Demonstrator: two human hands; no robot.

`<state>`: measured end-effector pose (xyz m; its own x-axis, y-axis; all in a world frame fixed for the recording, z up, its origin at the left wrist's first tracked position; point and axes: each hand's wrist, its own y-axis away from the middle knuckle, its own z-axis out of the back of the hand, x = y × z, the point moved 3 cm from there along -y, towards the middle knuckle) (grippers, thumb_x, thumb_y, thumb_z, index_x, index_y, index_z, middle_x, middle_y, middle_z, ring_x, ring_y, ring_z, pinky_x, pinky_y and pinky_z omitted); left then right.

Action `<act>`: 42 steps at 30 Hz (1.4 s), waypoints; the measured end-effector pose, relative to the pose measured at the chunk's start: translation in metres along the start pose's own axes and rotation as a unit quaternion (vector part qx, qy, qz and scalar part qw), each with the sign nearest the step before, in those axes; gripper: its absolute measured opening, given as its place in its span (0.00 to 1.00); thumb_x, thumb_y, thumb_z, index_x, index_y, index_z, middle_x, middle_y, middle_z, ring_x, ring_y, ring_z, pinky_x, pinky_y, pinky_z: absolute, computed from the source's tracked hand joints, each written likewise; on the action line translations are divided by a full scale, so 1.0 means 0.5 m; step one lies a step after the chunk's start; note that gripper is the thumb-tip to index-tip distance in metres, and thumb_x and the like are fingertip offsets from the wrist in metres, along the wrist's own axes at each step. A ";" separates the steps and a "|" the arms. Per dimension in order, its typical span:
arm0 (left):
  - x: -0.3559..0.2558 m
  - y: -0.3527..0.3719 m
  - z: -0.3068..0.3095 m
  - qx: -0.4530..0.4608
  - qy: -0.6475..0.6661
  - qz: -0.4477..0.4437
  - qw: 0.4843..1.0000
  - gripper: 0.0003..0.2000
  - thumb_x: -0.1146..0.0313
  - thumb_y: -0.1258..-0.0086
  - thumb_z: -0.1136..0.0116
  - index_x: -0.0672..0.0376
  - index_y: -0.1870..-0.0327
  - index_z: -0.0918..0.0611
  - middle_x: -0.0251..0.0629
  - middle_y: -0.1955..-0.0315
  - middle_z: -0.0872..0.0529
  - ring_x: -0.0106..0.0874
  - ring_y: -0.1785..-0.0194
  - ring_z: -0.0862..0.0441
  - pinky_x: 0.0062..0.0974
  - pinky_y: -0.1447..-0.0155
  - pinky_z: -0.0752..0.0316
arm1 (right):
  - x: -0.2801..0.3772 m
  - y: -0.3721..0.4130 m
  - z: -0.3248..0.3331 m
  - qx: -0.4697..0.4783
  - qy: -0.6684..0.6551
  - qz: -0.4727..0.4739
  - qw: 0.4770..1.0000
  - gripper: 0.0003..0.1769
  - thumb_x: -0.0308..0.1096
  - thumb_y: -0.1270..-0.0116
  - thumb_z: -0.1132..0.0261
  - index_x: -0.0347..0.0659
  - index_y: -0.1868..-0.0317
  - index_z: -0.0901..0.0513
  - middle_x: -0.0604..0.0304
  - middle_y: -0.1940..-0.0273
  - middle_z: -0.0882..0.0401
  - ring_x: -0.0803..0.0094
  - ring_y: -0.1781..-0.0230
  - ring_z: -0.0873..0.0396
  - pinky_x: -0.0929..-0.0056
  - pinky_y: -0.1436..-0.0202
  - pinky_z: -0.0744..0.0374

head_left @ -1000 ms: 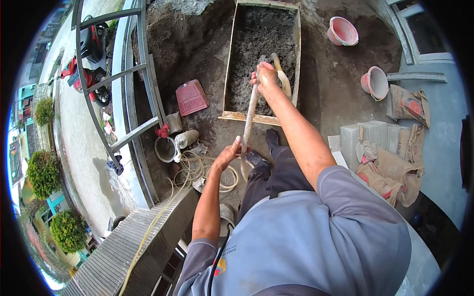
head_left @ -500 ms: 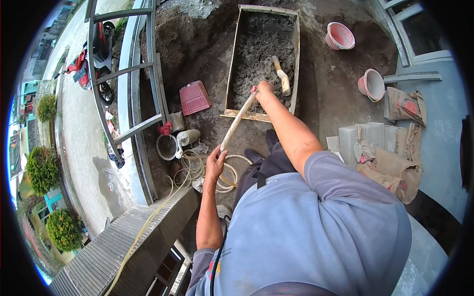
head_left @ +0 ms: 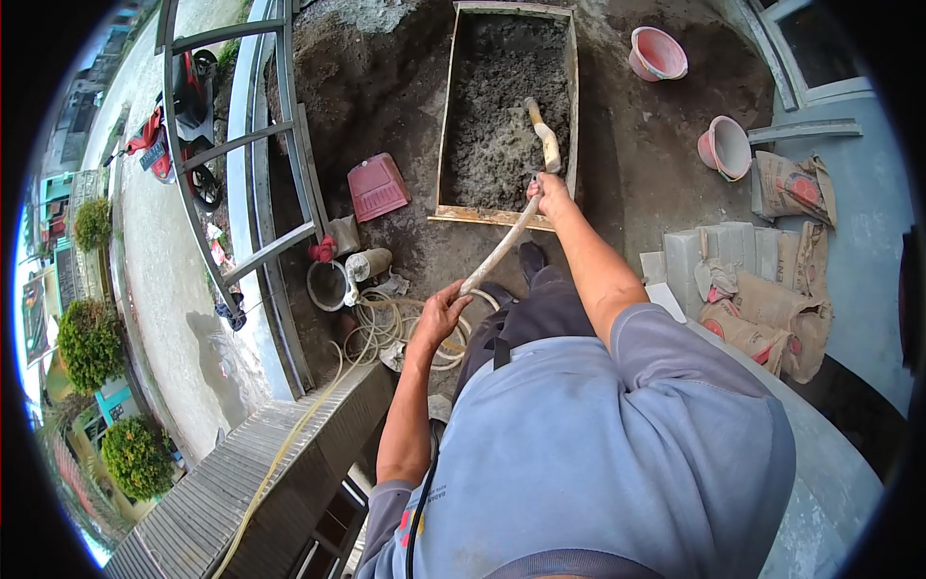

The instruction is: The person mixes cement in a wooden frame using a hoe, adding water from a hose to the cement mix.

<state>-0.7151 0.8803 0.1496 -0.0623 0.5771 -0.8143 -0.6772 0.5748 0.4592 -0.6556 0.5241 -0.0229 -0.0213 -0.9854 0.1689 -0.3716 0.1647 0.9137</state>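
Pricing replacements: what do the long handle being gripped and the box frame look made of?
The handle looks like bare wood: pale tan, smooth-worn and unpainted, gripped by the left hand and right hand. The box frame is apparently raw timber planks, with pale edges soiled by grey mix.

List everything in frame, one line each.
trough: 1, wooden frame, top centre
mix: grey, fills the trough
tool handle: 1, pale wood, slanting from the feet to the trough's near edge
wooden piece: 1, pale, in the mix by the right wall
buckets: 2, pink, top right
tray: 1, red, left of the trough
sacks: several, brown, right
blocks: stack, pale grey, beside the sacks
hose: coil, cream, by the feet
motorbike: 1, red and black, top left
shrubs: 3, green, left edge
left hand: grips the handle's lower end
right hand: grips the handle at the trough's edge
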 end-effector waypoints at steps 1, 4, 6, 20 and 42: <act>-0.011 -0.007 -0.006 0.011 -0.008 -0.002 1.000 0.21 0.66 0.24 0.34 0.67 0.35 0.19 0.47 0.56 0.09 0.26 0.52 0.16 0.30 0.46 0.21 | 0.022 0.002 0.019 -0.004 0.004 0.002 1.000 0.07 0.33 0.19 0.46 0.43 0.56 0.35 0.59 0.72 0.33 0.74 0.82 0.36 0.75 0.82 0.33; -0.040 -0.038 -0.034 0.024 -0.039 -0.033 0.998 0.22 0.66 0.24 0.34 0.68 0.34 0.20 0.50 0.50 0.09 0.29 0.46 0.14 0.31 0.42 0.21 | 0.101 0.000 0.052 0.010 0.035 0.010 0.999 0.06 0.33 0.18 0.47 0.41 0.53 0.33 0.59 0.72 0.34 0.75 0.82 0.37 0.74 0.83 0.34; -0.070 -0.049 -0.046 0.019 -0.061 -0.077 0.995 0.22 0.66 0.24 0.34 0.69 0.34 0.21 0.52 0.49 0.10 0.31 0.45 0.13 0.31 0.41 0.20 | 0.155 0.022 0.044 0.004 0.057 0.040 0.998 0.07 0.34 0.19 0.44 0.42 0.54 0.33 0.60 0.73 0.34 0.76 0.83 0.36 0.76 0.84 0.35; -0.166 -0.049 -0.047 -0.006 -0.014 -0.072 0.997 0.20 0.67 0.27 0.34 0.65 0.37 0.18 0.58 0.50 0.12 0.50 0.45 0.13 0.39 0.43 0.21 | 0.253 0.174 -0.059 -0.035 0.073 0.135 0.987 0.07 0.32 0.21 0.44 0.47 0.46 0.26 0.56 0.71 0.29 0.71 0.82 0.34 0.69 0.82 0.32; -0.129 0.047 -0.001 -0.100 -0.011 -0.065 0.993 0.21 0.68 0.24 0.34 0.65 0.34 0.19 0.39 0.61 0.11 0.22 0.58 0.20 0.28 0.51 0.22 | 0.109 0.231 -0.228 0.069 0.188 0.132 0.971 0.04 0.32 0.20 0.47 0.49 0.49 0.28 0.55 0.68 0.29 0.70 0.81 0.33 0.66 0.81 0.31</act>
<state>-0.7275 0.8562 0.2126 0.0492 0.5192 -0.8532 -0.8111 0.5192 0.2692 -0.5937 0.4944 0.1339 0.1979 -0.8203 0.5365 -0.5201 0.3760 0.7669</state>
